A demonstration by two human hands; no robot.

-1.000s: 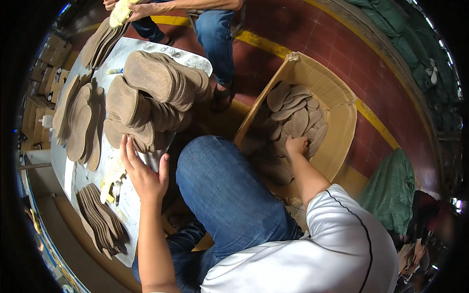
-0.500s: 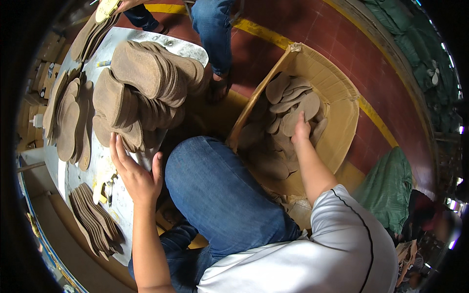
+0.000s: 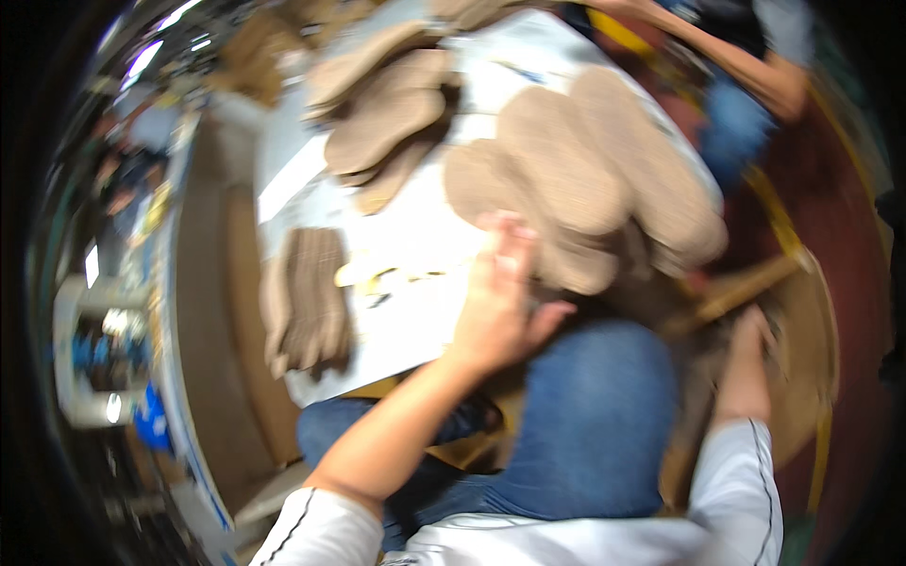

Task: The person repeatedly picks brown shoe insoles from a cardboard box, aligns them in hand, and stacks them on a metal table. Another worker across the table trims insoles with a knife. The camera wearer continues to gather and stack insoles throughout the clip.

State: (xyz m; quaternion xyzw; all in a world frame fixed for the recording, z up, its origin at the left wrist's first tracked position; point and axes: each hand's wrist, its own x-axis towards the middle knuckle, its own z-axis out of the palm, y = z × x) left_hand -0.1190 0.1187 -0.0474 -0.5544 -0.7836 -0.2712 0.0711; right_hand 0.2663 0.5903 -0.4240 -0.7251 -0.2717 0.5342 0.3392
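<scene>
My left hand (image 3: 497, 307) is open, fingers stretched out against the near end of a stack of brown shoe insoles (image 3: 562, 170) on the white table (image 3: 401, 330). The thumb stands apart from the fingers and nothing shows in the palm. Down at the right, my right hand (image 3: 752, 332) is inside a cardboard box (image 3: 807, 349). Blur smears its fingers, so whether an insole is in them is unclear. The box's contents are mostly hidden or too blurred to make out.
More insoles (image 3: 387, 123) lie in a pile at the table's far left. A neat row of insoles (image 3: 307, 297) sits near its left edge, beside small yellowish items (image 3: 377, 276). Across the table, another person's arm (image 3: 722, 52) reaches in. My knee (image 3: 604, 406) is between table and box.
The view has swung left, so the table now fills the middle and the box sits at the right edge. My right hand remains in the box, and my left hand stays by the insole stack.
</scene>
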